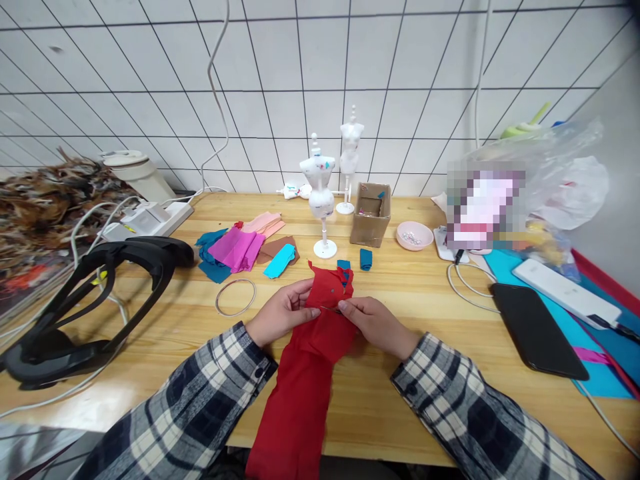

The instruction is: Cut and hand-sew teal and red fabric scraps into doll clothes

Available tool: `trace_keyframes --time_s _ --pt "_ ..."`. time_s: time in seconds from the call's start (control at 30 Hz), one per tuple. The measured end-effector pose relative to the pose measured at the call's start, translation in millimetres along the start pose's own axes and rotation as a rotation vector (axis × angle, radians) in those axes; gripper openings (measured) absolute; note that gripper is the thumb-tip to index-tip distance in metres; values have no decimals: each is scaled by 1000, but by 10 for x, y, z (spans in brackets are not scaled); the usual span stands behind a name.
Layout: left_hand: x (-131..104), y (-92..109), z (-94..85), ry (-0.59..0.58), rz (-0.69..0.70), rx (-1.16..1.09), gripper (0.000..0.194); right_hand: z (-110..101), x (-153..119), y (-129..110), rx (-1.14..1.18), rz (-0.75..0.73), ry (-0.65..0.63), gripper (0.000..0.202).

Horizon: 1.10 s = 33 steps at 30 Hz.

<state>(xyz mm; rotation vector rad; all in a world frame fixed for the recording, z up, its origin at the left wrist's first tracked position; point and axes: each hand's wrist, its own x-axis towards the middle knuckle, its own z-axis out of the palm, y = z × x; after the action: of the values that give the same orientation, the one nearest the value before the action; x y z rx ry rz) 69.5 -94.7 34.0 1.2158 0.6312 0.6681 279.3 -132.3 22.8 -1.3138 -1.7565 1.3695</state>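
A long strip of red cloth (pixel 305 393) runs from the table's front edge up to both hands, its upper part bunched and folded. My left hand (pixel 283 310) pinches the cloth's left side between thumb and fingers. Opposite it, my right hand (pixel 375 323) is closed at the cloth's right side, thumb and forefinger on a thin sewing needle (pixel 329 308) that lies across the red cloth. A small dark dot shows on the cloth above the needle. Just beyond the cloth's top edge is a small dark blue cloth piece (pixel 343 265).
Two small white dress forms (pixel 321 193) stand ahead, beside a cardboard box (pixel 370 227) and a pink bowl (pixel 415 237) of small beads. Coloured cloth pieces (pixel 237 250) and a metal ring (pixel 236 298) lie left, near a black headset frame (pixel 100 300). A black phone (pixel 540 330) lies right.
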Motion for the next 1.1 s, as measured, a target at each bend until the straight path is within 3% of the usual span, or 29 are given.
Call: trace_keyframes --time_s 0.4,1.1 --pt "36 -43 62 -14 81 143 42 45 18 -12 -132 -21 43 39" --pt "18 -35 79 -23 44 34 50 27 23 -14 -195 -15 40 41"
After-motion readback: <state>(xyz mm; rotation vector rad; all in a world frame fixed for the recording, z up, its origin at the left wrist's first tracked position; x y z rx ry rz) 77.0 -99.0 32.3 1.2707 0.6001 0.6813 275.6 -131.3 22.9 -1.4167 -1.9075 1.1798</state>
